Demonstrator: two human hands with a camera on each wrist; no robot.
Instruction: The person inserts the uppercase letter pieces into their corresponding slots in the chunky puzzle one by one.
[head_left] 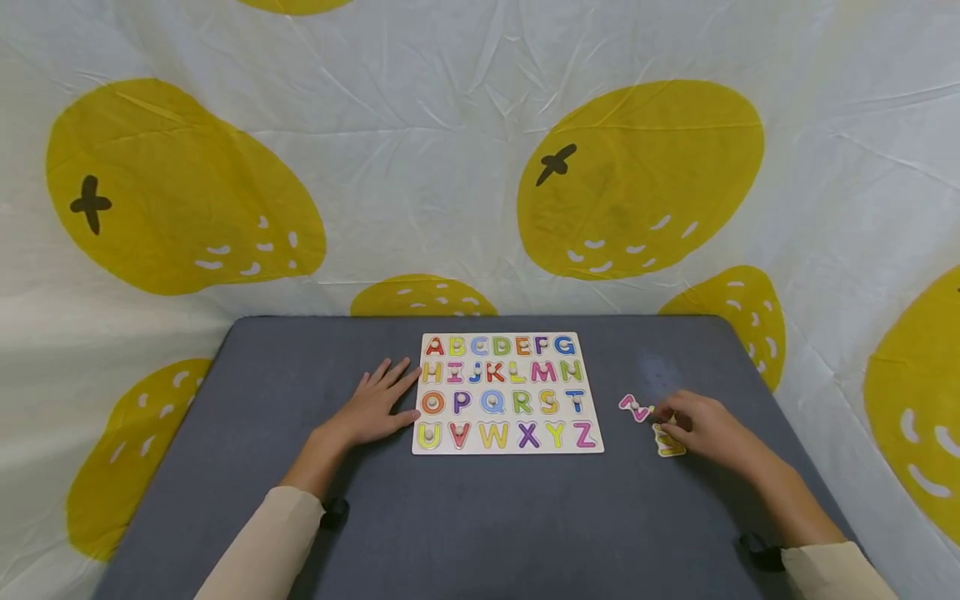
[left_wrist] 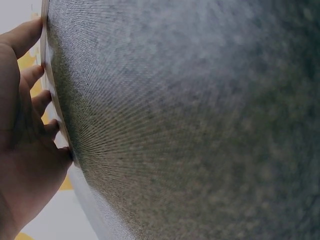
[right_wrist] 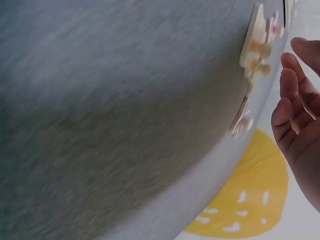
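A white alphabet puzzle board (head_left: 506,417) with rows of coloured letters lies on the table. My left hand (head_left: 373,408) rests flat on the table at its left edge, fingers spread, thumb tip and fingertips against the side. Right of the board, my right hand (head_left: 697,423) hovers over a few loose letter pieces, its thumb and fingers loosely bent with nothing between them. A pink letter piece (head_left: 634,407) lies left of the fingertips, and a yellow piece (head_left: 669,444) is partly covered below them. In the right wrist view, wooden knobs (right_wrist: 261,48) stand up from the pieces.
The dark grey table (head_left: 480,525) reaches back to a white cloth (head_left: 420,192) printed with big yellow fruit shapes, which hangs behind and at both sides. Dark bands (head_left: 335,512) sit at both wrists, beside the light sleeves.
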